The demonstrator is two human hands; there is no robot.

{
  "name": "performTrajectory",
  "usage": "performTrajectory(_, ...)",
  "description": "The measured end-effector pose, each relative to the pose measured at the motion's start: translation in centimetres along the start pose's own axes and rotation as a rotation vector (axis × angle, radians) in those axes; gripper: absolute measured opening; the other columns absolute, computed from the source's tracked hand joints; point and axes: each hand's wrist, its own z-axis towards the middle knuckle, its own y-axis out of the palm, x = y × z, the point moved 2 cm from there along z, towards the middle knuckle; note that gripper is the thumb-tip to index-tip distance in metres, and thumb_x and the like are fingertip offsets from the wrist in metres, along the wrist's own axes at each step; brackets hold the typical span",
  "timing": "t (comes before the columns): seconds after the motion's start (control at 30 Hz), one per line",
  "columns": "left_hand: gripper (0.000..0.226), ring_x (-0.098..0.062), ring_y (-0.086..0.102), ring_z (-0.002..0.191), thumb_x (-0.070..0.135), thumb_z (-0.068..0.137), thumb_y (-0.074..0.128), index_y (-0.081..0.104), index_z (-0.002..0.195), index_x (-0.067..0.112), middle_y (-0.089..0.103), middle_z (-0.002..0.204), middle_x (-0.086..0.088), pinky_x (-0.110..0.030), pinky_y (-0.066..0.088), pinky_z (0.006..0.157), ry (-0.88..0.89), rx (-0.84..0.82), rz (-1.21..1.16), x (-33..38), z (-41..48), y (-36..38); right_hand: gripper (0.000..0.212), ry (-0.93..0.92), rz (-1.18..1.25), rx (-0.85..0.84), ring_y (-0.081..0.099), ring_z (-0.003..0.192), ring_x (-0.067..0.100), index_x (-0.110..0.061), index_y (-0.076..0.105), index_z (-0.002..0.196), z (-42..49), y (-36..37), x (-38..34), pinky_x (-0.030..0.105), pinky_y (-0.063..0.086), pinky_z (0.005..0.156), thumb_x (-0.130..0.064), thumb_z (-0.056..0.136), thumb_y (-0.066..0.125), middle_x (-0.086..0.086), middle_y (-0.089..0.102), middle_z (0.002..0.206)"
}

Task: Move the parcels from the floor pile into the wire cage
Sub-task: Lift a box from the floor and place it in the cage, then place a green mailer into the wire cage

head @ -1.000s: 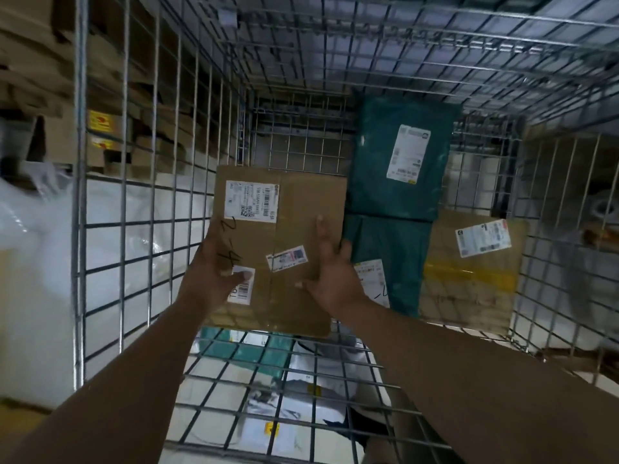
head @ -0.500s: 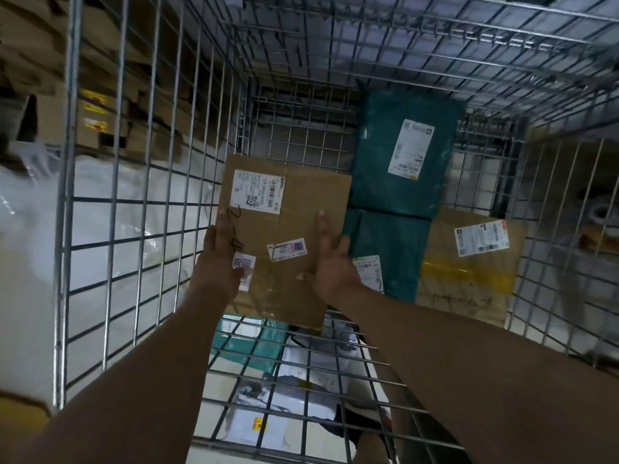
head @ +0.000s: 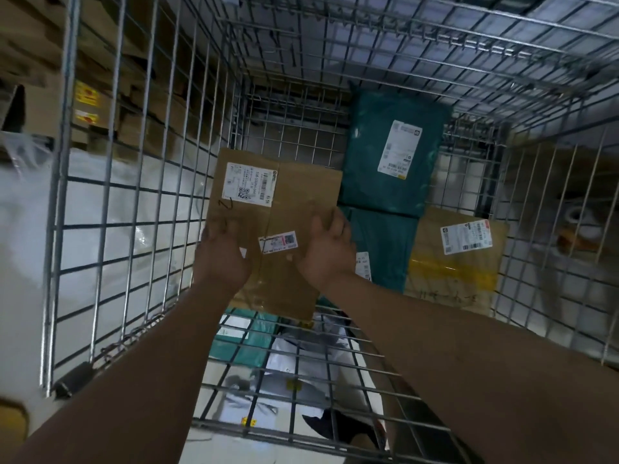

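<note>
From the head camera, I have the cardboard parcel (head: 294, 195) between both hands, inside the wire cage (head: 59, 195). It stands nearly upright, its labelled face toward me, in the back left part. My left hand (head: 221, 259) clasps its left edge, fingers wrapped behind and thumb on the face. My right hand (head: 330, 249) takes the right edge, and its fingers look bent over the cardboard, though blur hides exactly how they lie. So both hands are grasping the parcel, and neither has let go.

To my right the upper teal mailer (head: 392, 155) stands above the lower teal mailer (head: 382, 249), with the yellow-taped box (head: 459, 259) beyond them. The parcel's right edge sits just beside the teal pair.

As I judge it, the step is setting this parcel down to fill the gap on the left. To do it well, I should:

- lower it until its bottom edge rests on the mesh shelf (head: 351, 354);
- lean it back toward the rear wires;
- keep it snug against the teal mailers without pushing them over;
- free my right fingers first, since they are likeliest to get pinched there.

Through the mesh I see white poly bags (head: 301, 360) lower down.
</note>
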Motion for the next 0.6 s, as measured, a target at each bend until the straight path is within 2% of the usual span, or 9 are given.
performTrajectory(0.1,0.096,-0.035,0.032,0.149,0.015,0.083,0.080,0.025,0.162,0.019,0.025,0.165,-0.015,-0.042,0.040,0.113,0.116,-0.036,-0.315,1.9,-1.2,-1.3,0.099,-0.157,0.102,0.084,0.021,0.148,0.038,-0.031,0.013,0.163,-0.4,-2.2,-0.5,0.047,0.026,0.120,-0.047,0.086,0.073,0.020,0.022,0.161)
performTrajectory(0.17,0.104,-0.026,0.039,0.145,0.012,0.082,0.083,0.020,0.163,0.030,0.029,0.165,-0.007,-0.026,0.041,0.106,0.133,-0.078,-0.542,2.8,-2.5,-3.0,0.095,-0.231,0.177,0.085,0.030,0.145,0.035,-0.027,0.024,0.162,-1.0,-4.0,-1.3,0.040,0.029,0.119,-0.039,0.085,0.078,0.017,0.034,0.158)
performTrajectory(0.23,0.104,-0.021,0.046,0.141,0.014,0.082,0.084,0.021,0.162,0.036,0.034,0.164,0.000,-0.026,0.044,0.105,0.154,-0.110,-0.669,3.0,-4.4,-5.2,0.090,-0.286,0.221,0.051,0.041,0.138,0.029,-0.020,0.036,0.158,-2.0,-5.7,-2.5,0.026,0.032,0.111,-0.033,0.082,0.084,0.013,0.046,0.148)
performTrajectory(0.3,0.102,-0.019,0.053,0.132,0.015,0.082,0.084,0.023,0.162,0.035,0.042,0.158,0.000,-0.030,0.048,0.104,0.181,-0.082,-0.678,2.6,-6.7,-7.6,0.084,-0.334,0.229,0.023,0.050,0.130,0.024,-0.018,0.044,0.153,-3.7,-7.4,-4.2,0.019,0.035,0.101,-0.032,0.082,0.086,0.009,0.051,0.139)
performTrajectory(0.43,0.102,-0.016,0.061,0.120,0.012,0.076,0.086,0.032,0.159,0.037,0.057,0.141,0.004,-0.026,0.054,0.093,0.176,0.008,-0.646,0.9,-12.6,-12.4,0.081,-0.468,0.172,0.049,0.048,0.117,0.007,-0.026,0.041,0.154,-9.5,-10.6,-8.4,0.017,0.038,0.097,-0.033,0.084,0.082,-0.005,0.050,0.137)
performTrajectory(0.53,0.090,-0.011,0.061,0.113,0.015,0.072,0.088,0.048,0.149,0.038,0.061,0.113,0.024,-0.005,0.048,0.075,0.171,0.121,-0.705,-1.3,-18.9,-15.9,0.080,-0.556,0.097,0.034,0.051,0.126,0.011,-0.035,0.040,0.154,-15.3,-12.2,-12.1,0.025,0.044,0.095,-0.040,0.084,0.080,-0.008,0.050,0.140)
performTrajectory(0.57,0.087,-0.010,0.061,0.112,0.017,0.071,0.089,0.051,0.146,0.039,0.061,0.109,0.024,-0.007,0.049,0.077,0.168,0.147,-0.750,-2.1,-21.4,-16.8,0.080,-0.594,0.070,0.021,0.050,0.129,0.012,-0.039,0.038,0.154,-17.6,-12.5,-13.2,0.028,0.047,0.095,-0.042,0.085,0.079,-0.009,0.048,0.145)
performTrajectory(0.6,0.086,-0.010,0.060,0.112,0.019,0.071,0.090,0.052,0.145,0.039,0.063,0.113,0.018,-0.015,0.052,0.082,0.162,0.168,-0.791,-3.1,-24.1,-17.5,0.080,-0.632,0.046,0.010,0.049,0.130,0.012,-0.042,0.036,0.153,-20.0,-12.6,-14.3,0.032,0.050,0.098,-0.043,0.086,0.078,-0.009,0.045,0.150)
